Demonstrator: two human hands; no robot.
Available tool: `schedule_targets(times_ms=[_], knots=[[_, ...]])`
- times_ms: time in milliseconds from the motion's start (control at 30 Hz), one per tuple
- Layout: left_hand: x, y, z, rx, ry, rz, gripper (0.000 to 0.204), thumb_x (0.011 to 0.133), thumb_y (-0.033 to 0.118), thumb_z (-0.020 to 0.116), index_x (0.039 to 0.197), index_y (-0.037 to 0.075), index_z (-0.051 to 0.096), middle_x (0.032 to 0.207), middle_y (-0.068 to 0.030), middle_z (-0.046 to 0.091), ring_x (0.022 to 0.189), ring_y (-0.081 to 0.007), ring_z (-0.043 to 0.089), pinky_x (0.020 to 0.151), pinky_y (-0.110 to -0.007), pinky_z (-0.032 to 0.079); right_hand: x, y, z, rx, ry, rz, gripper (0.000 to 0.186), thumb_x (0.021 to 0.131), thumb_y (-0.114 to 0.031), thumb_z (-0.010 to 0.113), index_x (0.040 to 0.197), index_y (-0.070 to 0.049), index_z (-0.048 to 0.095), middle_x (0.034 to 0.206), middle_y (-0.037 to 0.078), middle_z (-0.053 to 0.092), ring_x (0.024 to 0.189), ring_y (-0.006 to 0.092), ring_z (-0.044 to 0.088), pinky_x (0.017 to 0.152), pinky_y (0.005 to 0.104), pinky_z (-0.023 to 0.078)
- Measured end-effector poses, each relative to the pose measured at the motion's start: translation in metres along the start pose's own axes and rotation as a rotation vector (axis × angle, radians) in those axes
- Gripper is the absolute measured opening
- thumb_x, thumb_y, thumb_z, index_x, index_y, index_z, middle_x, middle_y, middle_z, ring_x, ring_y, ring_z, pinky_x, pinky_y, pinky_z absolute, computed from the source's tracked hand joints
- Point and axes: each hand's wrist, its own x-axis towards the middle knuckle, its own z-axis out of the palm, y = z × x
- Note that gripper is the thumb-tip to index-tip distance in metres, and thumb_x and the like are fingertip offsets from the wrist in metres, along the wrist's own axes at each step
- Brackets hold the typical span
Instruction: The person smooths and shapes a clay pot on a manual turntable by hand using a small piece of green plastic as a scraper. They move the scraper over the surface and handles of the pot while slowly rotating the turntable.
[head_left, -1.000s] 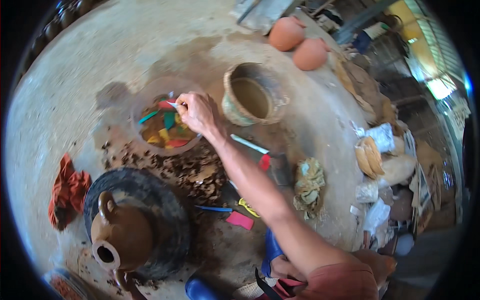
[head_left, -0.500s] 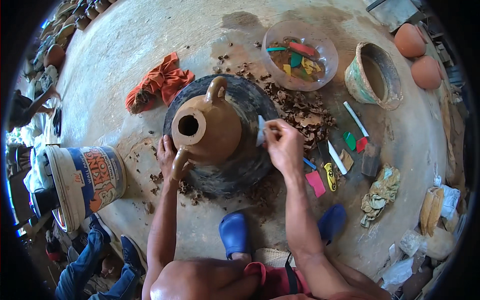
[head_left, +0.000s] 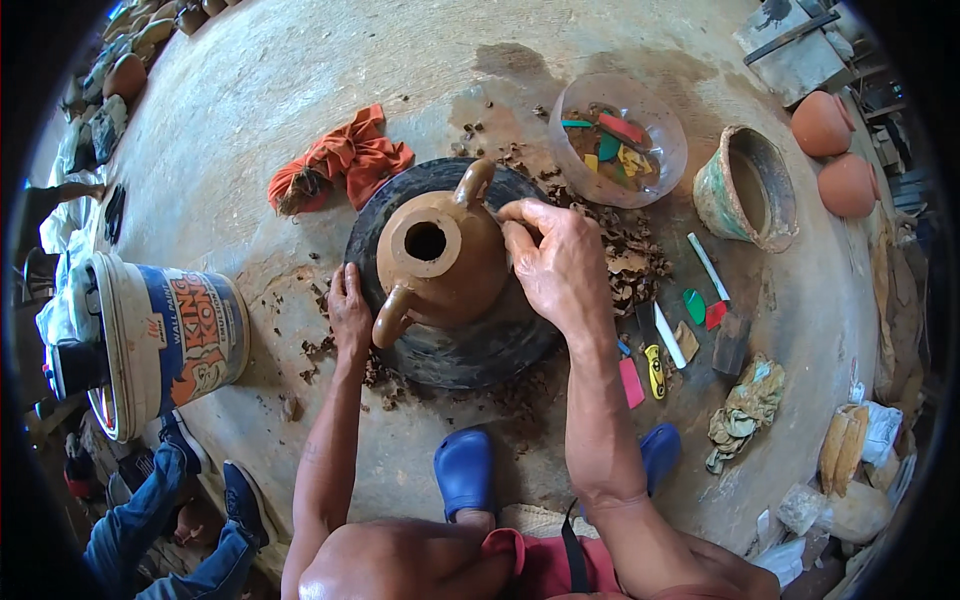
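A brown clay jug (head_left: pixel 460 285) with two looped handles and a round dark mouth stands on a black turning wheel (head_left: pixel 440 368). My right hand (head_left: pixel 562 262) is at the jug's right side, below the far handle, fingers pinched. The thin pale scraper they hold is now almost wholly hidden behind the fingers. My left hand (head_left: pixel 349 308) rests on the wheel's left edge with its fingers stretched out, beside the jug's near handle. Nothing is in it.
Clay shavings (head_left: pixel 630 265) lie right of the wheel, below a clear basin (head_left: pixel 675 160) of coloured scrapers. A water pot (head_left: pixel 712 190), a yellow cutter (head_left: pixel 655 372) and a crumpled cloth (head_left: pixel 745 410) lie right. An orange cloth (head_left: pixel 365 155) and a paint bucket (head_left: pixel 215 335) are left.
My right hand has come in against the jug's side, its scraper no longer plainly showing. The left hand stays at the wheel's edge. The whole view has shifted a little.
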Motion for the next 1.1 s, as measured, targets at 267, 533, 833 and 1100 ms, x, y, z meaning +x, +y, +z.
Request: schedule_targets(times_ms=[267, 533, 833, 1100], knots=[[-0.001, 0.011, -0.009, 0.05, 0.013, 0.024, 0.126, 0.052, 0.03, 0.096, 0.154, -0.008, 0.032, 0.149, -0.0304, 0.043, 0.135, -0.0455, 0.047, 0.113, -0.046, 0.044, -0.01, -0.043, 0.0, 0.45, -0.078, 0.081, 0.014, 0.094, -0.007, 0.068, 0.101, 0.003, 0.075, 0.076, 0.01, 0.072, 0.065, 0.011, 0.066, 0.059, 0.0282, 0.052], [0.001, 0.017, -0.002, 0.009, 0.109, 0.011, 0.089, 0.079, 0.03, 0.085, 0.149, -0.003, 0.042, 0.136, -0.0241, 0.055, 0.117, -0.0393, 0.06, 0.105, -0.042, 0.049, -0.027, 0.042, 0.01, 0.01, 0.044, 0.254, 0.014, 0.094, -0.008, 0.067, 0.102, 0.0, 0.075, 0.087, 0.022, 0.075, 0.076, 0.0276, 0.076, 0.07, 0.0381, 0.056], [-0.014, 0.043, 0.004, -0.249, 0.281, -0.178, 0.059, 0.108, 0.046, 0.052, 0.131, -0.008, 0.06, 0.117, -0.025, 0.068, 0.109, -0.0325, 0.064, 0.098, -0.04, 0.049, -0.033, -0.028, 0.019, 0.044, 0.176, -0.111, 0.014, 0.089, -0.004, 0.067, 0.098, 0.003, 0.075, 0.083, 0.021, 0.068, 0.076, 0.0375, 0.069, 0.069, 0.0452, 0.054], [-0.038, 0.064, 0.013, -0.189, 0.351, -0.232, 0.065, 0.109, 0.048, 0.047, 0.138, -0.01, 0.055, 0.132, -0.0288, 0.064, 0.122, -0.0355, 0.062, 0.106, -0.041, 0.046, -0.04, -0.015, 0.009, 0.527, 0.307, 0.145, 0.012, 0.1, -0.006, 0.067, 0.103, 0.004, 0.073, 0.081, 0.007, 0.072, 0.063, 0.0087, 0.066, 0.058, 0.0226, 0.055]])
